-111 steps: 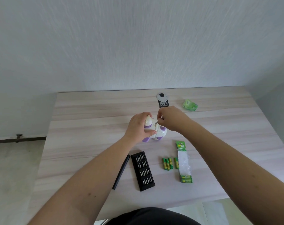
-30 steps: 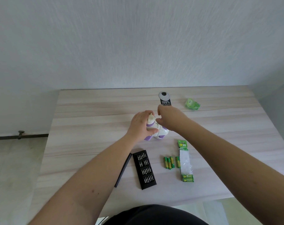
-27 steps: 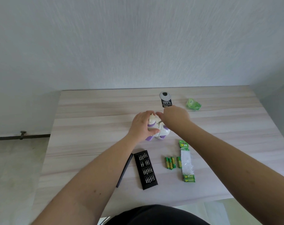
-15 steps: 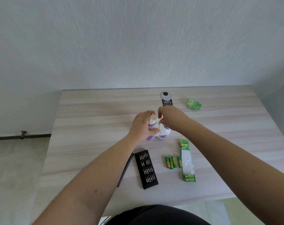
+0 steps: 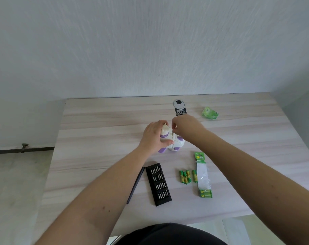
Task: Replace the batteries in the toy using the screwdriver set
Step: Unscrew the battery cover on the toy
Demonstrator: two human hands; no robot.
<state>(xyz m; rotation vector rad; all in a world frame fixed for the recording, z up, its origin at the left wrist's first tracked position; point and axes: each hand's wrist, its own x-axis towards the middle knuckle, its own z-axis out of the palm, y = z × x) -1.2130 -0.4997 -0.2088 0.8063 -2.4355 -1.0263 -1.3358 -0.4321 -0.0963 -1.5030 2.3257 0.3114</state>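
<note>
Progress looks early to middling: the small white and purple plastic toy (image 5: 174,143) sits on the pale wood-grain bench (image 5: 100,131), well towards its middle, and both hands are working at it. The left hand (image 5: 154,136) wraps round the toy's left side, thumb laid across its front, holding it steady. The right hand (image 5: 186,127) hovers at the toy's top, its fingers (image 5: 174,125) bunched together as if pinching something slim, probably a screwdriver or a screw, but the thing itself is too small to make out, and I cannot tell whether the battery cover is off yet. Nearer the person, the black tray of screwdriver bits (image 5: 158,184) lies open with its flat black lid (image 5: 135,185) just beside it on the left. Loose green batteries (image 5: 185,176) lie in a short row to the right of the tray, and the torn clear and green battery pack (image 5: 203,175) rests beside them with more cells at its near end. A crumpled green wrapper (image 5: 210,113) and a black card label printed "100%" (image 5: 180,107) lie at the far side. Judging by this, the new batteries are out and ready but not yet fitted; opening or unscrewing the compartment seems the step in hand, with swapping the cells and closing up left to do.
</note>
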